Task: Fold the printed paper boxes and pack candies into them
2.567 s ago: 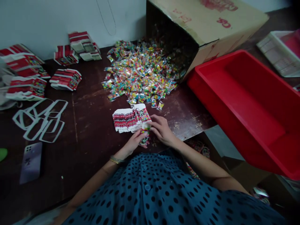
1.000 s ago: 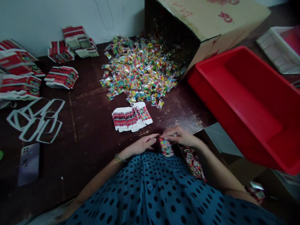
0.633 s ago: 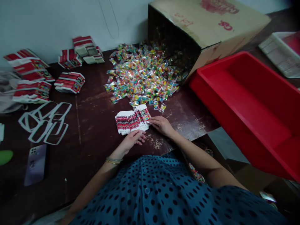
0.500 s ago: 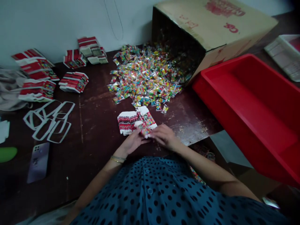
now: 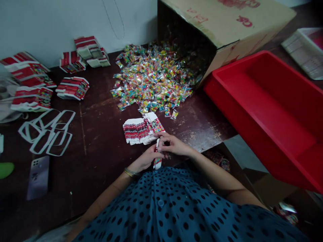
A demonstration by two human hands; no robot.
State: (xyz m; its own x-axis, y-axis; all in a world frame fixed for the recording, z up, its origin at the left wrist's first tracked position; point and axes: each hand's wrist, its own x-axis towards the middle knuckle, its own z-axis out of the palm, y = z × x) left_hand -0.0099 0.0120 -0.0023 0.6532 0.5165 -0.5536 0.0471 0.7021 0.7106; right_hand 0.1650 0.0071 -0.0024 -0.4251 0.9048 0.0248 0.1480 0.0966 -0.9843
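Small printed carton (image 5: 157,164) pinched between both hands, before the polka-dot shirt (image 5: 161,215)

Left hand (image 5: 146,158) grips its middle, apparently to steady it, right hand (image 5: 174,145) pinching its far end; at eleven o'clock, flat cartons (image 5: 136,131) lie fanned, likely for easy picking; farther, at twelve, wrapped candies (image 5: 151,82) heap outside a cardboard box (image 5: 224,30), seemingly within reach

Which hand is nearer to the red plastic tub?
Right. The right hand is left of the red plastic tub, apart from it; the left hand is farther left.
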